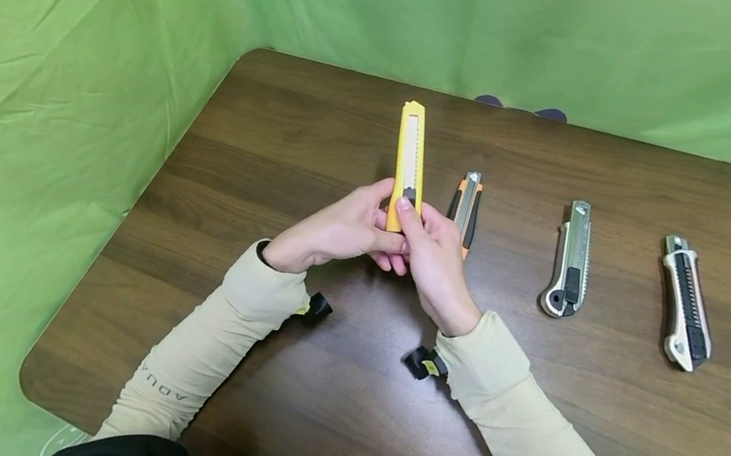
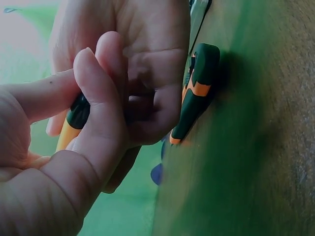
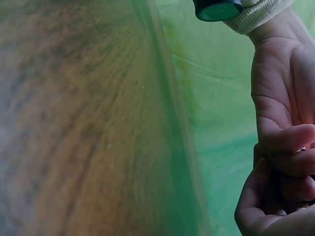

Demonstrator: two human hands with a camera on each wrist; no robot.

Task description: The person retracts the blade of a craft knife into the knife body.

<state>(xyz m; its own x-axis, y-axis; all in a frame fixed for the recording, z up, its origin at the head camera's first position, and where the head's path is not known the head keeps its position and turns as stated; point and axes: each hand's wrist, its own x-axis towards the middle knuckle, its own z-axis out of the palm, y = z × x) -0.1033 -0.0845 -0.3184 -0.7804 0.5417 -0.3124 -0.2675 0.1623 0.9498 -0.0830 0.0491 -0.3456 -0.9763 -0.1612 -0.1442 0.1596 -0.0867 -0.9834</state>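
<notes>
A yellow utility knife (image 1: 412,151) is held up over the table in the head view, its front end pointing away. My left hand (image 1: 343,231) grips its rear end from the left, with fingers wrapped beneath. From the right, my right hand (image 1: 441,267) holds the same end, its thumb by the black slider. No blade extends past the knife's tip. In the left wrist view, fingers cover most of the yellow knife (image 2: 67,133). Just right of the hands lies an orange and black utility knife (image 1: 468,204), its lower part hidden behind my right hand.
On the brown wooden table (image 1: 335,402), a silver utility knife (image 1: 574,252) and a silver and black one (image 1: 686,305) lie farther right. Green cloth (image 1: 403,14) hangs behind the table and along its left side.
</notes>
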